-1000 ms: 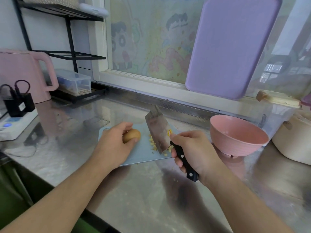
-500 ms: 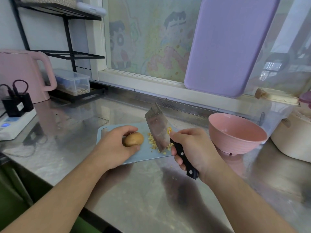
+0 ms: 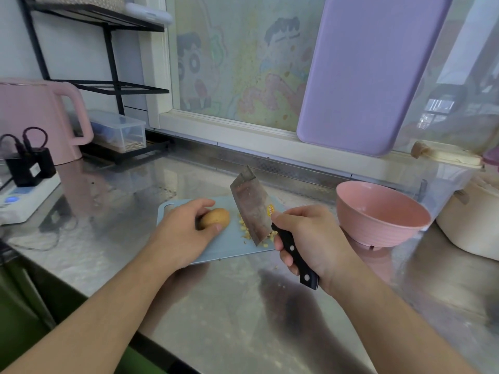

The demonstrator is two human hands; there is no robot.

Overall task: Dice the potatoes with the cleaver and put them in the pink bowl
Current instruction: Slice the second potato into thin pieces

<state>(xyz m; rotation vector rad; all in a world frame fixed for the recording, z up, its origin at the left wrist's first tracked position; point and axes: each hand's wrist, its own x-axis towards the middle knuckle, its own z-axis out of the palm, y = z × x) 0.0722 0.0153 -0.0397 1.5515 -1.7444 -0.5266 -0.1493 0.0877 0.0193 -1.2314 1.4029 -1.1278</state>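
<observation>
A steel tabletop [image 3: 243, 306] carries a pale blue cutting board [image 3: 229, 247], with the pink bowl [image 3: 378, 214] just right of it. The right hand [image 3: 310, 238] has its grip clamped on the cleaver [image 3: 251, 209], blade tilted over diced bits [image 3: 247, 230]. The left hand [image 3: 183, 233] curls around the whole potato [image 3: 216, 217] on the board.

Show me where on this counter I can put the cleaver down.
Bare steel lies in front of the blue board, between the two forearms, and behind the board up to the window sill. The far left is crowded by the kettle and power strip; the right by the pink bowl and a white pot.
</observation>
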